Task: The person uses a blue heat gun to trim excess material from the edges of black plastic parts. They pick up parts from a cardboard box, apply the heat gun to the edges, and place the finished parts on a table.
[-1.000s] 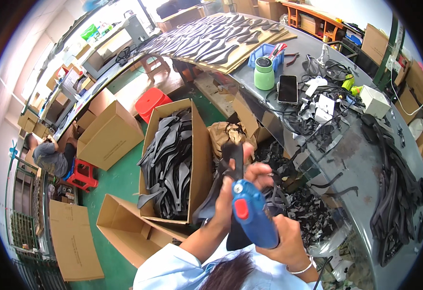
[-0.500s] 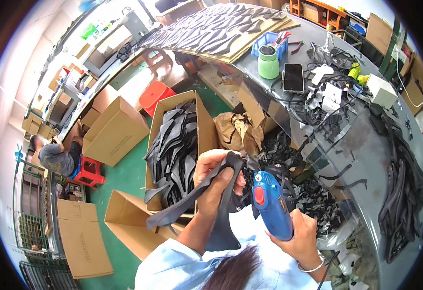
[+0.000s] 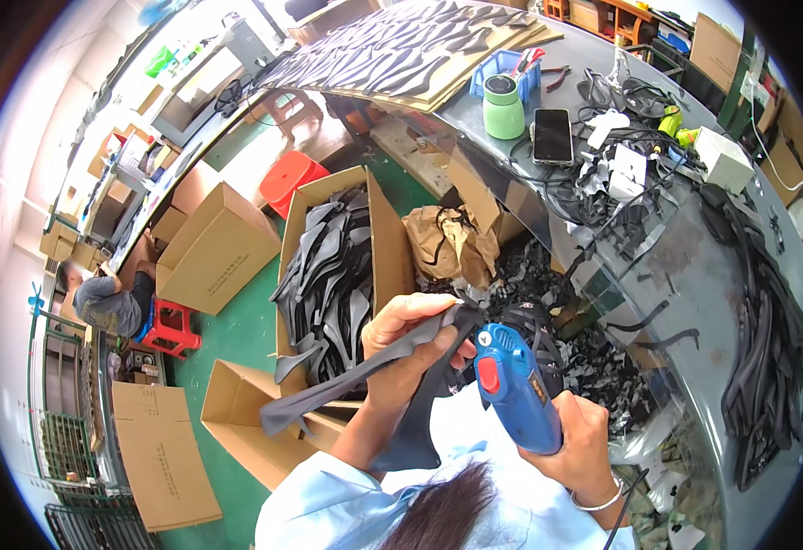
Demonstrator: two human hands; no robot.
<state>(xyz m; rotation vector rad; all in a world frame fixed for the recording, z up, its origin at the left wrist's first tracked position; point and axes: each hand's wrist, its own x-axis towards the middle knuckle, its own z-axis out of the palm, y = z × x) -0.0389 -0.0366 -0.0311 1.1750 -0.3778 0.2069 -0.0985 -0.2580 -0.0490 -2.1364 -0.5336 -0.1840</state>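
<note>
Pinched in my left hand (image 3: 399,362) is a dark grey, curved flexible strip (image 3: 314,401), folded over so that its two arms hang down toward my lap. My right hand (image 3: 577,446) is wrapped round the lower end of a blue corded power tool (image 3: 528,403) with a red button. The tool's head is close to the fold of the strip; whether they touch I cannot tell, and its working end is hidden. Just beyond my left hand, a cardboard box (image 3: 390,266) holds many similar dark strips (image 3: 328,275).
On my right, a grey table (image 3: 686,266) carries a heap of black strips (image 3: 757,367), a phone (image 3: 553,136), a green bottle (image 3: 503,108) and a blue basket (image 3: 520,78). Black scraps (image 3: 594,376) lie below its edge. A person (image 3: 108,298) sits at far left.
The folded end of the strip has moved right, closer to the tool's head. The strip's loose arm has swung a little left and flatter. Both hands keep their holds.
</note>
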